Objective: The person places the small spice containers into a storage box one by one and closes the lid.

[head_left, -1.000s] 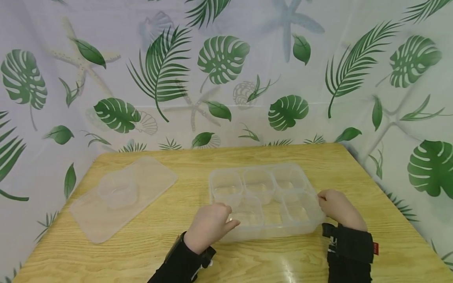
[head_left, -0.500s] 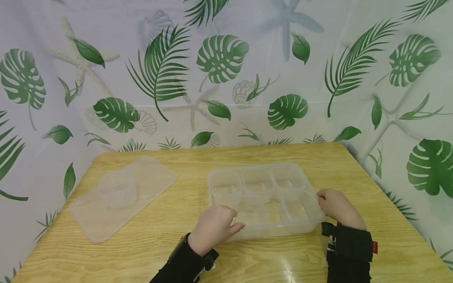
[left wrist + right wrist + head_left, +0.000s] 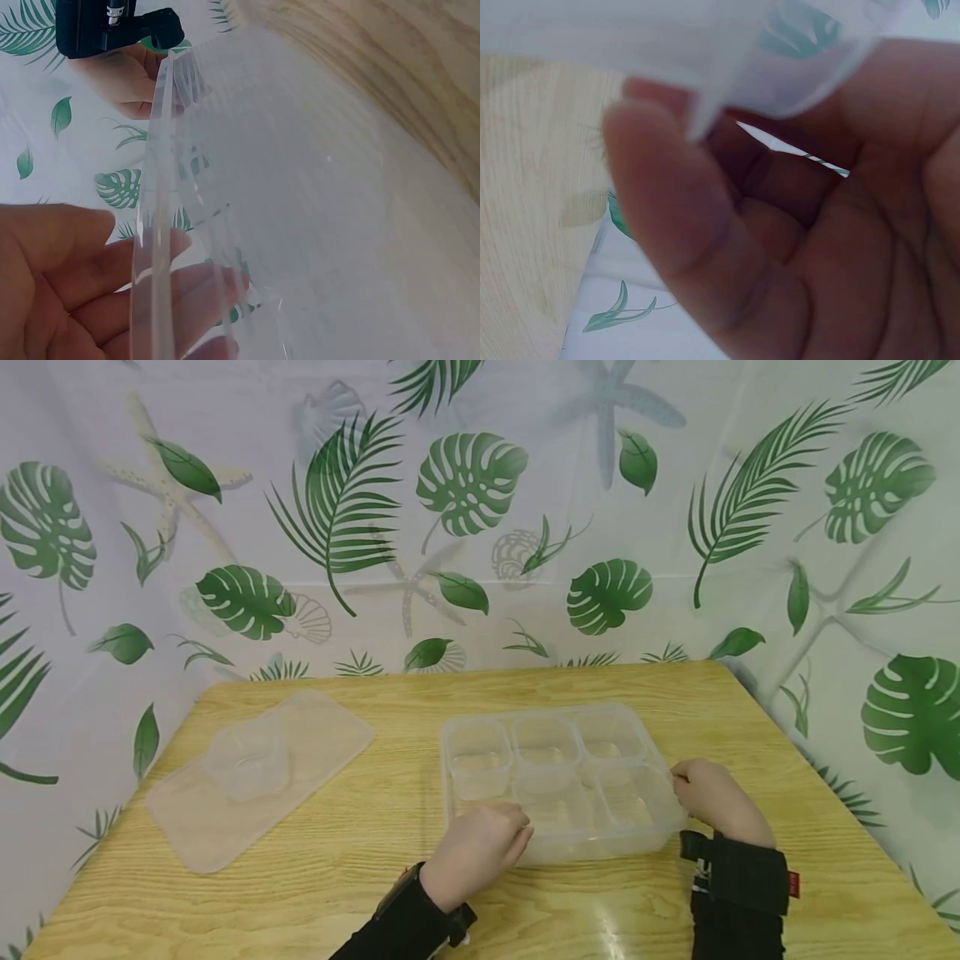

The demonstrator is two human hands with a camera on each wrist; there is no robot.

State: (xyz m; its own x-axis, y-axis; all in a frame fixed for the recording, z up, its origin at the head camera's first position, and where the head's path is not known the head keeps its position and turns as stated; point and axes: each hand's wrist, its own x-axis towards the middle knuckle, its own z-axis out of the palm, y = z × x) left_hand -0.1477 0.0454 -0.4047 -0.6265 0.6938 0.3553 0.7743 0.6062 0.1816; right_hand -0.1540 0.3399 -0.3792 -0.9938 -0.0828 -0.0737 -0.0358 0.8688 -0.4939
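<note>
A clear plastic storage box (image 3: 592, 837) lies on the table with several small square containers inside. Three stand along its back row, and a container (image 3: 555, 806) and another container (image 3: 630, 797) stand in front. My left hand (image 3: 480, 852) reaches over the box's front edge, beside the front middle container. In the left wrist view its fingers (image 3: 191, 296) show through the clear plastic, with the thumb apart; contact with the container is hidden. My right hand (image 3: 716, 797) grips the box's right rim, thumb and fingers around the edge (image 3: 705, 112) in the right wrist view.
A flat translucent lid (image 3: 210, 827) lies at the table's left, with another small container (image 3: 251, 760) upon it. The wood-grain table (image 3: 360, 843) is bounded by a leaf-patterned cloth (image 3: 480, 552) at the back and sides.
My left hand has moved to the right along the box's front edge. The front left container has slid right with it, to the front middle. My right hand stays on the rim.
</note>
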